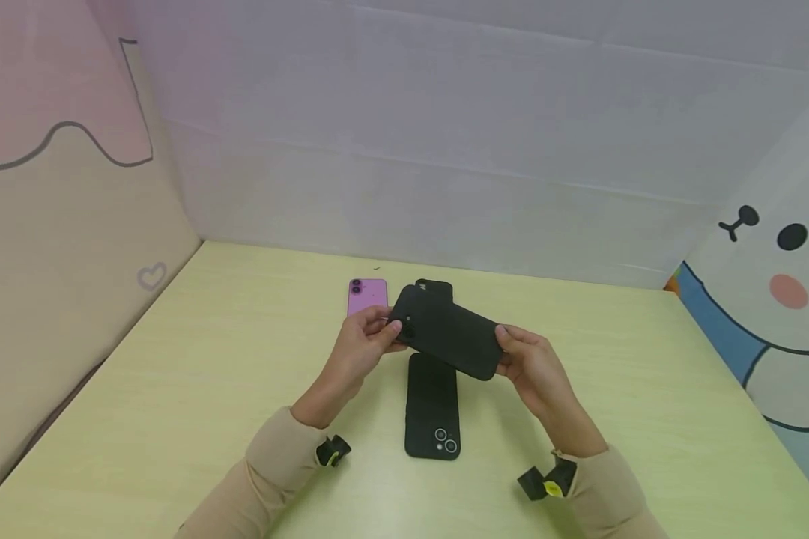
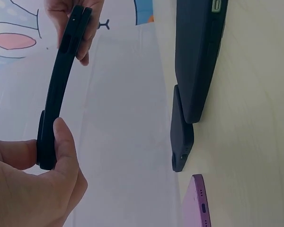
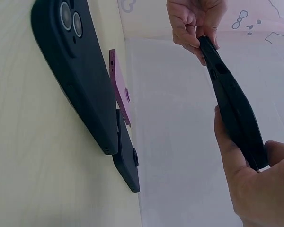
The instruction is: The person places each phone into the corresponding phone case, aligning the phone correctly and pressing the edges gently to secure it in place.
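Observation:
A black phone case (image 1: 452,333) is held tilted in the air between both hands, its camera end to the left. My left hand (image 1: 364,344) pinches that end between thumb and fingers. At the opposite end my right hand (image 1: 532,367) grips the corner and short edge. Seen edge-on in the left wrist view, the case (image 2: 61,85) looks slightly bowed, with slots along its side. Below it on the table lies a phone in a black case (image 1: 431,408), back up, lenses toward me. Another black-cased phone or case (image 1: 438,287) lies behind, partly hidden by the held one.
A pink phone (image 1: 367,294) lies back up beyond my left hand. The pale yellow table (image 1: 243,359) meets a white cloth wall (image 1: 445,187) at the back, with printed panels on both sides. Small black cameras (image 1: 333,451) are strapped at the wrists.

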`<state>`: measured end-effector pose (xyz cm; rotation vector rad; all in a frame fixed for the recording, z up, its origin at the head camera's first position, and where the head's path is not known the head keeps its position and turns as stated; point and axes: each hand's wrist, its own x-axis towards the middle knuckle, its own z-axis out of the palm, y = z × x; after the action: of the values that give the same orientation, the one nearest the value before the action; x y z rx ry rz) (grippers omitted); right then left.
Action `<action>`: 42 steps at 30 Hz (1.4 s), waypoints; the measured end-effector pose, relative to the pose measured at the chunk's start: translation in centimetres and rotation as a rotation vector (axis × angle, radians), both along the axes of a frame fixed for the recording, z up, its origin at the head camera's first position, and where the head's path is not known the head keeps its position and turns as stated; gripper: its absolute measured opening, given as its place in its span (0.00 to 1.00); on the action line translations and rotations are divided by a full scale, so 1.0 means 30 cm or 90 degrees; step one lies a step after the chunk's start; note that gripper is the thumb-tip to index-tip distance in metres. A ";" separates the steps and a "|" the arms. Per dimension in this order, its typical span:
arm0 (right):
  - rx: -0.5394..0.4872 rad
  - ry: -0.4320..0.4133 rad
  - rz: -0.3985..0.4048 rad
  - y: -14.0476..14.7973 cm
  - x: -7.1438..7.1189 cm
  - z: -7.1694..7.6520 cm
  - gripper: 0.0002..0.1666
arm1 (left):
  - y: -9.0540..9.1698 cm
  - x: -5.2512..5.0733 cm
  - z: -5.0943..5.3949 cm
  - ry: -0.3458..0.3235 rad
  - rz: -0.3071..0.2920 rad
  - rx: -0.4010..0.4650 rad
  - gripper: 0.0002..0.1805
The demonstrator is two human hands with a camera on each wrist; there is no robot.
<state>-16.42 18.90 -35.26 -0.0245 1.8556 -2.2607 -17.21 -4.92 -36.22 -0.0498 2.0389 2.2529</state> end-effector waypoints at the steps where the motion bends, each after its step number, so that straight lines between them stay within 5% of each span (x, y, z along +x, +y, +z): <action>1: -0.004 -0.002 -0.003 0.000 -0.001 0.000 0.15 | -0.001 -0.001 0.000 -0.001 -0.003 -0.001 0.17; 25: -0.046 -0.015 0.025 -0.010 -0.004 0.002 0.15 | -0.020 -0.020 0.002 0.004 -0.001 0.009 0.18; 29: 0.017 -0.010 0.033 -0.016 -0.008 -0.004 0.14 | -0.023 -0.019 0.010 0.007 0.006 0.008 0.18; 35: 0.142 0.015 0.015 -0.029 -0.007 -0.011 0.28 | -0.029 -0.020 0.014 0.004 0.015 -0.001 0.19; 42: 0.148 0.006 -0.034 -0.039 -0.010 -0.014 0.26 | -0.031 -0.024 0.012 0.011 0.024 -0.002 0.19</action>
<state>-16.73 17.75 -35.69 0.0514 2.1356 -2.0653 -17.93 -5.86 -35.86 -0.0691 2.0664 2.2805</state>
